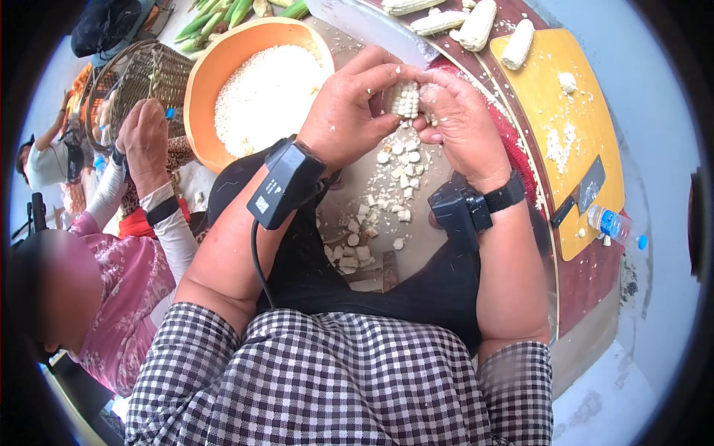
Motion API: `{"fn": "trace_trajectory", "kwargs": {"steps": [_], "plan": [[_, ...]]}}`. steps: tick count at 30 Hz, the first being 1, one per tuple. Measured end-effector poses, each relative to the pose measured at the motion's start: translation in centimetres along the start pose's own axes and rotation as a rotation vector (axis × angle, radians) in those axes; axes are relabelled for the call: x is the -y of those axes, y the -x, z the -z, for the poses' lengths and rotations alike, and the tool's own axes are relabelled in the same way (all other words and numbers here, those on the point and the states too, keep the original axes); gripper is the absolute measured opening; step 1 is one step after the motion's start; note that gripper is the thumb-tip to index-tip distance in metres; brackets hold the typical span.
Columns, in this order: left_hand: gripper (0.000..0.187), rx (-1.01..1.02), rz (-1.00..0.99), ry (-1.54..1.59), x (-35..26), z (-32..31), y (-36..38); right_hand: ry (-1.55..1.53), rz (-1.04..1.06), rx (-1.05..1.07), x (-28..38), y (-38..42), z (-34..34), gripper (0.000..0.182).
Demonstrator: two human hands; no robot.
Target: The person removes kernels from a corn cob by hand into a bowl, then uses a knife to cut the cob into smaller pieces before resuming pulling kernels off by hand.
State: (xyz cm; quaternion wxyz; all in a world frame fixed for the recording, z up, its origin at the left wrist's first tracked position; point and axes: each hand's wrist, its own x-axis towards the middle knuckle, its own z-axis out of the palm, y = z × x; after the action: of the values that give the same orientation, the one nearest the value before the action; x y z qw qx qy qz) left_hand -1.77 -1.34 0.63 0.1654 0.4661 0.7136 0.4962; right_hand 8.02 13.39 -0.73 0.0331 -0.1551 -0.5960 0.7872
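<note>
orange basin (199,104): holds white kernels (264,100) | left hand (343,111) + right hand (462,126): pinching corn piece (402,99)

Basin (195,97) left of board (595,111) | kernels (264,97) inside | knife (593,184) on board

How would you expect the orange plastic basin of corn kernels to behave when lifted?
The orange plastic basin is probably heavy, given its broad load of white corn kernels. Those loose kernels would likely slide if tilted; its evenly rounded wall looks stiff.
</note>
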Motion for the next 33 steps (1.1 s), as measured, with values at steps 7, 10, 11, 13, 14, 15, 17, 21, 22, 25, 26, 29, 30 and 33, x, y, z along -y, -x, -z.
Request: {"fn": "trace_trajectory", "kwargs": {"steps": [7,10,11,13,14,15,17,21,22,25,26,29,30,33], "plan": [[0.052,-0.029,-0.017,-0.033,-0.2,0.1,-0.1,-0.059,-0.060,-0.022,0.3,0.0,-0.3,0.018],[0.052,-0.021,0.018,-0.015,-0.3,0.3,-0.1,-0.185,-0.058,-0.027,0.6,0.3,-0.4,0.023],[0.052,-0.020,0.005,-0.022,-0.3,0.4,-0.1,-0.232,-0.055,-0.031,0.7,0.4,-0.4,0.025],[0.052,-0.016,-0.021,-0.035,-0.2,0.7,-0.1,-0.241,-0.057,-0.017,1.0,0.6,-0.5,0.028],[0.052,-0.017,-0.006,-0.025,-0.3,0.7,-0.1,-0.245,-0.061,-0.010,1.1,0.6,-0.6,0.029],[0.051,-0.018,0.009,-0.015,-0.4,0.6,0.0,-0.253,-0.064,0.001,1.2,0.6,-0.6,0.030],[0.050,-0.016,0.033,0.023,-0.3,0.6,0.0,-0.267,-0.070,0.023,1.3,0.6,-0.7,0.031],[0.048,0.007,0.085,0.158,-0.1,1.1,-0.1,-0.393,-0.103,0.006,0.9,0.4,-0.4,0.031],[0.048,0.015,0.102,0.199,-0.1,1.2,-0.1,-0.398,-0.107,-0.008,0.9,0.5,-0.5,0.030],[0.045,-0.050,0.206,0.280,-0.4,1.0,0.0,-0.400,-0.120,0.000,0.9,0.6,-0.4,0.029],[0.045,-0.049,0.206,0.327,-0.4,1.0,0.0,-0.400,-0.124,0.013,0.9,0.5,-0.3,0.028],[0.044,-0.056,0.226,0.486,-0.5,0.9,0.1,-0.412,-0.164,0.053,0.7,0.3,-0.2,0.025],[0.044,-0.067,0.244,0.548,-0.8,0.7,0.0,-0.406,-0.155,0.069,0.6,0.1,-0.2,0.025],[0.044,-0.019,0.201,0.554,-0.7,0.9,-0.1,-0.364,-0.136,0.072,0.7,0.1,-0.1,0.021]]}}
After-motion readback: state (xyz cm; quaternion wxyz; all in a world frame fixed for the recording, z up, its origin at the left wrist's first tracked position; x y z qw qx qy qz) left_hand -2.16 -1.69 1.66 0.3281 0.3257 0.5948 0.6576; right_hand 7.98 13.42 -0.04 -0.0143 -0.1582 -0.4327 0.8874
